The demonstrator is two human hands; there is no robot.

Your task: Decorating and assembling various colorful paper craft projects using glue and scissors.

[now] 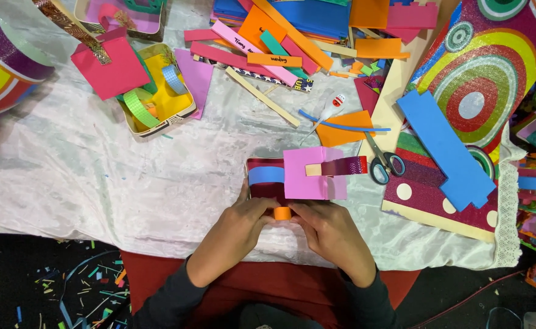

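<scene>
Left hand (pixel 239 226) and right hand (pixel 329 230) pinching an orange paper loop (pixel 282 213) between fingertips — pink card (pixel 304 176) just above, scissors (pixel 382 163) lying nearby.

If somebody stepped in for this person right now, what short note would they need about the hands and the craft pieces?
Left hand and right hand: together pinching a small orange paper loop at the near edge of the dark red box.
Already on the box: a blue strip, a pink square and a glittery red strip.
Loop not visibly fixed yet.
Scissors lie to the right on the white cloth.
</scene>
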